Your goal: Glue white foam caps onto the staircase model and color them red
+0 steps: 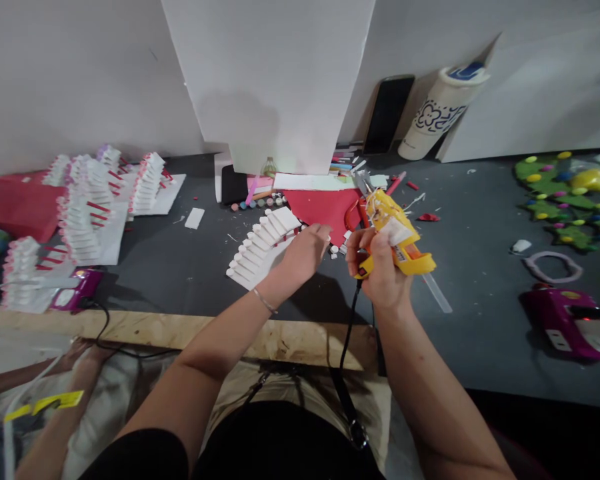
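My right hand (386,275) is wrapped round a yellow hot glue gun (405,240), its nozzle pointing away from me. A clear glue stick (437,293) sticks out of its rear end, and a black cord hangs below. Just left of it, my left hand (307,252) reaches over the right end of a curved white staircase model (255,245). Its fingers are drawn together above the tip of a red sheet (320,210); whatever they pinch is hidden or too small to name. Small white pieces (335,251) lie between my hands.
Several finished-looking white staircase models with red posts (87,223) stand at left, near a purple power strip (80,288). Behind are a phone (389,110) and a tumbler (437,113). Another purple power strip (570,320) lies right. Another person's arms (65,407) rest lower left.
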The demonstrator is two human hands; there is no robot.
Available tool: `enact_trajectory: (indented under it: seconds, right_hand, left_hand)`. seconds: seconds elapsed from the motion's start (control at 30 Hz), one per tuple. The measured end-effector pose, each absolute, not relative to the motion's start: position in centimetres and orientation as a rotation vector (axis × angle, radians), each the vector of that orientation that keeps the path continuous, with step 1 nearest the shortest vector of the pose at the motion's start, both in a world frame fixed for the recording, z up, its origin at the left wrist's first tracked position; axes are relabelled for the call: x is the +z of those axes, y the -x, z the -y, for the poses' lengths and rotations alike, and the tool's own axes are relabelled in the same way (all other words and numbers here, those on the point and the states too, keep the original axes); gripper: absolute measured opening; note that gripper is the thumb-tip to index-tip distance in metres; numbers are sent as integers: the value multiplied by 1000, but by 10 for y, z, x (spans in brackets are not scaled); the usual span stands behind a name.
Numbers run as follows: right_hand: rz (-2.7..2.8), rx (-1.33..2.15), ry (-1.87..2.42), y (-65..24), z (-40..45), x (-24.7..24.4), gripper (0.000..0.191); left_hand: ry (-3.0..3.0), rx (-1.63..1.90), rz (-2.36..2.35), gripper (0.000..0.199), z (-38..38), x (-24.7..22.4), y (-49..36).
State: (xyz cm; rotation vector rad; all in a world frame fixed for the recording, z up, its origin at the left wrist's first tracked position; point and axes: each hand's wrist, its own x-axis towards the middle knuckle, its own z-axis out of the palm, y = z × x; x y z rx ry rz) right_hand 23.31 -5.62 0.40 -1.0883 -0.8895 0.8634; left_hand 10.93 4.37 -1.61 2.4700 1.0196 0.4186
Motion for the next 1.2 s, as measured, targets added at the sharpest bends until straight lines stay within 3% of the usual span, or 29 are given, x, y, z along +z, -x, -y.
enact_trajectory:
  seconds: [0.23, 0.43, 0.9, 1.2]
  right_hand:
    - [961, 936, 1094, -227, 57, 0, 49]
    - [1063, 1002, 1185, -208, 62, -10, 49]
    - [1301, 982, 1212, -194, 65, -17, 33]
    - [1268, 983, 1195, -196, 65, -27, 34]
  left_hand:
    - [-1628, 836, -922, 14, -44, 12, -61]
    - [-1080, 928, -746, 34, -56, 15, -28]
    - [-1110, 853, -780, 33, -48, 5, -24]
    - [-1365, 1039, -932, 30, -51, -4, -24]
